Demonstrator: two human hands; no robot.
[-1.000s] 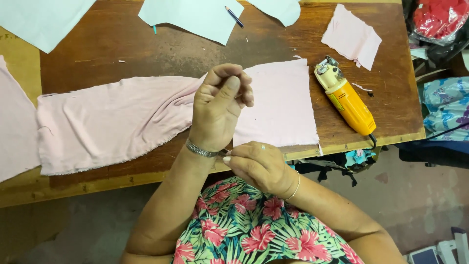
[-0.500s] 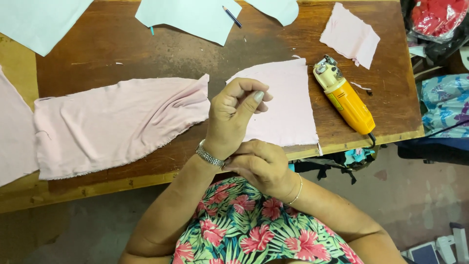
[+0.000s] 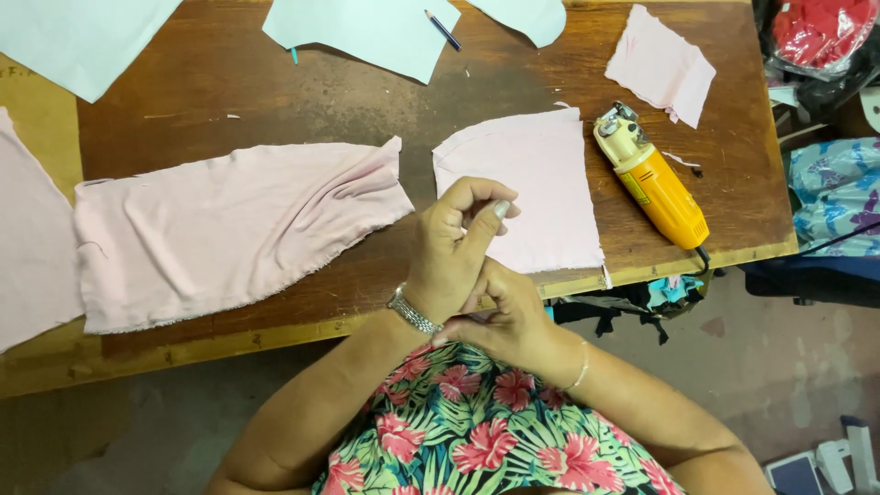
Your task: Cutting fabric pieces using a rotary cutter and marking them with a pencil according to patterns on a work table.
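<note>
My left hand (image 3: 458,247) is raised over the front edge of the wooden table (image 3: 229,92), fingers curled shut with nothing in them. A silver wristband (image 3: 412,312) circles its wrist. My right hand (image 3: 504,316) sits just below, its fingers closed at that wristband. Behind the hands lies a cut pink fabric piece (image 3: 541,192) with a curved top. A long wrinkled pink fabric strip (image 3: 229,234) lies to its left, apart from it.
A yellow electric fabric cutter (image 3: 653,179) lies right of the cut piece, its cord over the edge. A small pink scrap (image 3: 660,64), pale blue pattern sheets (image 3: 367,32) and a pencil (image 3: 444,30) are at the back. More pink cloth (image 3: 27,238) is at far left.
My left hand has dropped nearer to my body and curled tighter. A bare gap of table now shows between the long strip and the cut piece. My right hand stays at the wrist.
</note>
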